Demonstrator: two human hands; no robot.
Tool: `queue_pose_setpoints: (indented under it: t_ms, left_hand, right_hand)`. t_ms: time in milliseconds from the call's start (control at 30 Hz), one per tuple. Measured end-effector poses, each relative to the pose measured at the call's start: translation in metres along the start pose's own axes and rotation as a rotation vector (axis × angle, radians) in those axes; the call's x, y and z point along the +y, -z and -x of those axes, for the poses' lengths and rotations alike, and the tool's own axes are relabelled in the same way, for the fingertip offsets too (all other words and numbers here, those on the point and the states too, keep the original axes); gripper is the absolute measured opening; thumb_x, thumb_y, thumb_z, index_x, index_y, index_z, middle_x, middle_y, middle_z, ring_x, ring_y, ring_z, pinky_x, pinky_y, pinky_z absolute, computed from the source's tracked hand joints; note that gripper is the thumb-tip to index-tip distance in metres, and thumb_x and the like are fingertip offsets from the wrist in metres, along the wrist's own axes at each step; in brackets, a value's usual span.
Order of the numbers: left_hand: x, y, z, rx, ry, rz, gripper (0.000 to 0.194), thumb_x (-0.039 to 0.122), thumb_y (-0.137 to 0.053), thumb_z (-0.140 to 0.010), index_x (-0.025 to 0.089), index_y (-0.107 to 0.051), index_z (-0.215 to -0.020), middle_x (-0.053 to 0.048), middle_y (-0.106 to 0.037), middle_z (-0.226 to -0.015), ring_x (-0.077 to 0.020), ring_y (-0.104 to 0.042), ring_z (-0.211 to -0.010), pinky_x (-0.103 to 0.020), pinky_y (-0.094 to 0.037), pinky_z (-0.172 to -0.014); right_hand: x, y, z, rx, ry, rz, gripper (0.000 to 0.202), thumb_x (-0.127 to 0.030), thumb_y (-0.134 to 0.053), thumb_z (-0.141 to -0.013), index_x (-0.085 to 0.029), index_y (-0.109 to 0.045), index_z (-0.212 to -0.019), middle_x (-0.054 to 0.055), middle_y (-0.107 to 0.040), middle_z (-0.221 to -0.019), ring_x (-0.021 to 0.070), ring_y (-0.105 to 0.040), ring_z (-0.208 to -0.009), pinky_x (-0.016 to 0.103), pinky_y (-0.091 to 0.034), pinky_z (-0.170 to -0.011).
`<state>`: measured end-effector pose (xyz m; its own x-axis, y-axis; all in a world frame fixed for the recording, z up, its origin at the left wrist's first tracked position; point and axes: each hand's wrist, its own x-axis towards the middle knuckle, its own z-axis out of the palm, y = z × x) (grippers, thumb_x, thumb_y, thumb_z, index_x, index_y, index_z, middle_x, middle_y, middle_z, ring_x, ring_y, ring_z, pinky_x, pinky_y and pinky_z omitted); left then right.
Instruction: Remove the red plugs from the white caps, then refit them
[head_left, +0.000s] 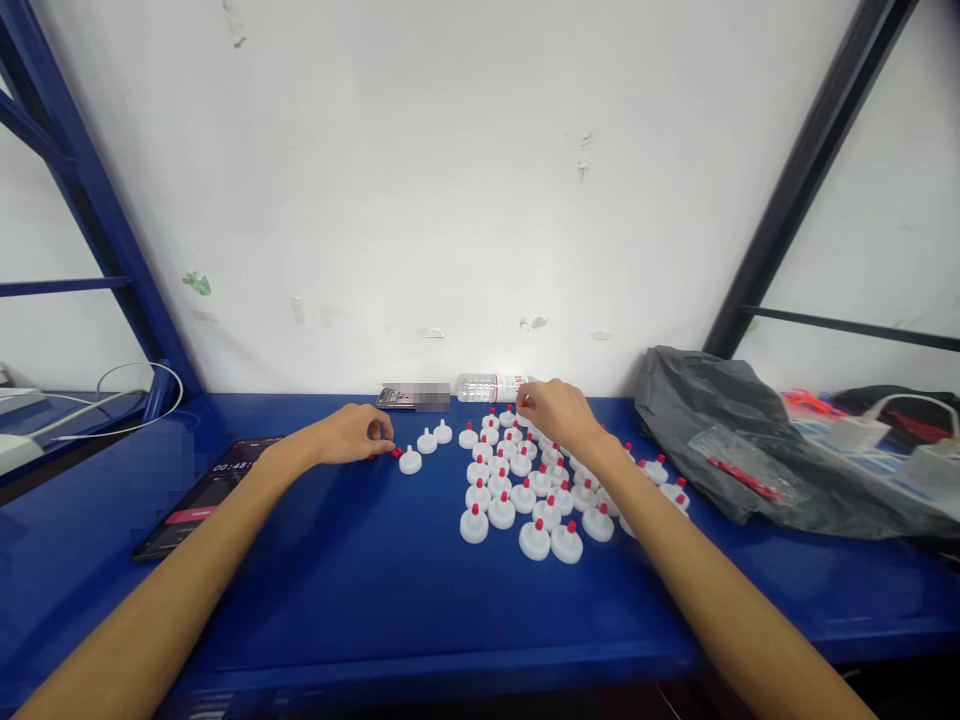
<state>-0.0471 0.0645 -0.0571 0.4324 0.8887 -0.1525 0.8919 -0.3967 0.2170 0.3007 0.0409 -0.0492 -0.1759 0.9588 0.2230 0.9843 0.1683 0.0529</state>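
Observation:
Many white caps with red tips (pixel 502 511) stand in a cluster on the blue table (pixel 337 600). My right hand (pixel 559 410) is over the back of this cluster, fingers bent together; whatever they pinch is too small to make out. Left of the cluster stand several white caps without red tips (pixel 410 461). My left hand (pixel 358 434) rests beside them, its thumb and fingers curled close to small red tips (pixel 396 453) on the table. The fingertips partly cover these red pieces, and whether one is gripped is unclear.
A tablet-like device (pixel 202 500) lies under my left forearm. Against the wall are a phone (pixel 395 398) and a clear bottle (pixel 480 387). A dark grey bag (pixel 675 420) with a small plastic packet of red pieces (pixel 750 475) lies at the right, near white plugs and cables (pixel 859 432).

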Motion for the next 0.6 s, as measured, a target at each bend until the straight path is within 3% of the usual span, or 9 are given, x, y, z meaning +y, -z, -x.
queue_pose_setpoints:
  t_ms: [267,600]
  left_hand:
    - [0.002,-0.001,0.000,-0.011,-0.009,-0.018,0.031,0.041,-0.064,-0.099,0.017,-0.067,-0.119,-0.007,-0.071,-0.115,-0.0208,-0.070,-0.097,-0.041,-0.060,-0.086]
    - [0.007,-0.001,0.001,-0.007,-0.018,0.040,0.029,0.039,-0.064,-0.100,0.016,-0.067,-0.119,-0.007,-0.071,-0.116,-0.0206,-0.070,-0.097,-0.041,-0.061,-0.085]
  right_hand:
    - [-0.003,-0.005,0.000,-0.034,0.037,0.007,0.034,-0.038,-0.064,-0.101,-0.020,-0.063,-0.130,0.010,-0.064,-0.132,0.0235,-0.067,-0.110,0.045,-0.058,-0.093]
    - [0.002,-0.012,-0.002,-0.049,-0.021,0.016,0.034,-0.038,-0.064,-0.101,-0.020,-0.063,-0.129,0.010,-0.064,-0.132,0.0234,-0.067,-0.109,0.045,-0.058,-0.092]
